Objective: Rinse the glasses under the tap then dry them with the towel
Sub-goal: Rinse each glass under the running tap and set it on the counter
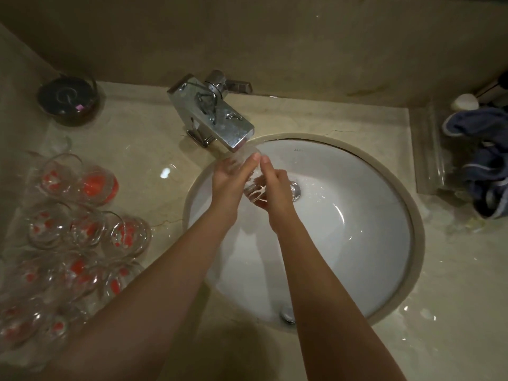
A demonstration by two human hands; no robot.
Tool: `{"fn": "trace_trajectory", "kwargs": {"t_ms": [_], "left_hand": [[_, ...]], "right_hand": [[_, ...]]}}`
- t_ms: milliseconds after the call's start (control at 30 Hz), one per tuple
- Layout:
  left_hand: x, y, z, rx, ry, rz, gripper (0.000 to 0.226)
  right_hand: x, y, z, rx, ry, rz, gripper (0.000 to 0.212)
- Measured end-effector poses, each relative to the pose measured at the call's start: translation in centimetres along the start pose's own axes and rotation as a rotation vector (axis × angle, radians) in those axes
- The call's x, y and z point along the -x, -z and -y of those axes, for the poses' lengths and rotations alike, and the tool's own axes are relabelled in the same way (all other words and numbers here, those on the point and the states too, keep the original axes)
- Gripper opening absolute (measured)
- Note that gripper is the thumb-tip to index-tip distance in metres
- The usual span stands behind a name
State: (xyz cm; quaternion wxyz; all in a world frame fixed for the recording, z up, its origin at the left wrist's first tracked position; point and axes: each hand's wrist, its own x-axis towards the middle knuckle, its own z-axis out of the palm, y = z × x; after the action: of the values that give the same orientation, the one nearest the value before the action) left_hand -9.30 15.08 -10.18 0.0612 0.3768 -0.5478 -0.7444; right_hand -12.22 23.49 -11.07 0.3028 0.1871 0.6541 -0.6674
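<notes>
A clear drinking glass [254, 189] is held between both my hands over the white round sink [357, 243], just below the spout of the chrome tap [214, 116]. My left hand [229, 178] wraps its far side and my right hand [276, 188] grips its near side. Water runs over the glass. Several clear glasses with red-orange marks [82, 215] stand on the counter at the left. A blue towel [486, 160] lies crumpled on the counter at the far right.
A dark round glass bowl [68, 100] sits at the back left by the wall. A white object [464, 102] lies behind the towel. A clear tray edge [428, 160] borders the towel. The marble counter is wet around the sink.
</notes>
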Motion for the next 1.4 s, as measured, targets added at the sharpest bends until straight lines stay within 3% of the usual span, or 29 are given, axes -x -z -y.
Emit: {"fn": "trace_trajectory", "kwargs": {"t_ms": [167, 267, 333, 500, 600, 667, 733, 833, 933, 1000, 1167, 1267, 1400], "left_hand": [[0.1, -0.9, -0.5, 0.103, 0.122, -0.094, 0.049], [0.0, -0.6, -0.8, 0.103, 0.086, -0.049, 0.028], [0.1, -0.5, -0.8, 0.095, 0.090, -0.013, 0.014], [0.1, -0.2, -0.3, 0.076, 0.125, -0.111, 0.044], [0.2, 0.5, 0.4, 0.021, 0.121, -0.093, 0.054], [0.3, 0.7, 0.7, -0.030, 0.106, -0.080, 0.062], [0.4, 0.6, 0.9, -0.063, 0.087, -0.071, 0.058], [0.5, 0.2, 0.1, -0.026, 0.128, -0.061, 0.048], [0.3, 0.3, -0.6, -0.002, 0.138, -0.046, 0.044], [0.3, 0.4, -0.4, -0.024, 0.107, -0.057, 0.040], [0.2, 0.4, -0.2, -0.042, 0.120, -0.055, 0.041], [-0.2, 0.6, -0.2, 0.003, 0.159, -0.045, 0.045], [-0.2, 0.6, 0.6, 0.008, 0.177, -0.054, 0.053]], "right_hand": [[0.0, -1.2, 0.3, -0.104, -0.112, 0.122, 0.061], [-0.2, -2.1, 0.3, 0.082, 0.003, -0.001, 0.065], [-0.1, -2.5, 0.8, 0.088, 0.018, -0.065, 0.086], [-0.4, -3.0, 0.0, -0.022, -0.105, 0.034, 0.106], [0.3, -3.0, -0.8, -0.092, -0.121, 0.079, 0.081], [0.4, -3.2, -1.1, -0.070, -0.113, 0.017, 0.064], [0.5, -3.5, -1.1, -0.060, -0.084, -0.074, 0.071], [0.4, -3.8, -0.4, -0.121, -0.108, -0.062, 0.092], [-0.1, -3.2, -0.2, -0.219, -0.130, -0.005, 0.067], [-0.2, -3.1, -0.4, -0.197, -0.144, 0.009, 0.064], [0.2, -4.0, -0.6, -0.118, -0.109, -0.055, 0.097], [-0.3, -3.4, -0.8, -0.238, -0.128, -0.060, 0.076], [-0.4, -2.7, -1.0, -0.147, -0.149, -0.003, 0.051]]}}
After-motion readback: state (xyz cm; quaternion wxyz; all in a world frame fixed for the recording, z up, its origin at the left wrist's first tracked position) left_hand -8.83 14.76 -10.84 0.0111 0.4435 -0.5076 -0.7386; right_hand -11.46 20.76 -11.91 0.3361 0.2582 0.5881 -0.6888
